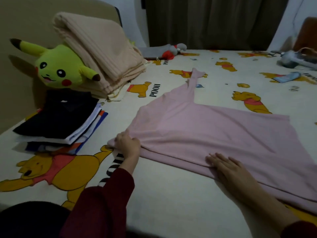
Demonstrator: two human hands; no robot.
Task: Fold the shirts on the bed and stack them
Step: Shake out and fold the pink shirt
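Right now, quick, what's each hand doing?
Left hand: closed, gripping the pink shirt at its edge.
Right hand: open, fingers flat, pressing the pink shirt down.

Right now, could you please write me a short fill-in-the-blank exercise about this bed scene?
1. The left hand grips a corner of the ____ shirt.
2. The right hand lies ____ on the shirt's near edge.
3. The stack of folded clothes sits to the ____ of the shirt.
4. The yellow plush toy leans against a folded ____ blanket.

Missing words: pink; flat; left; beige
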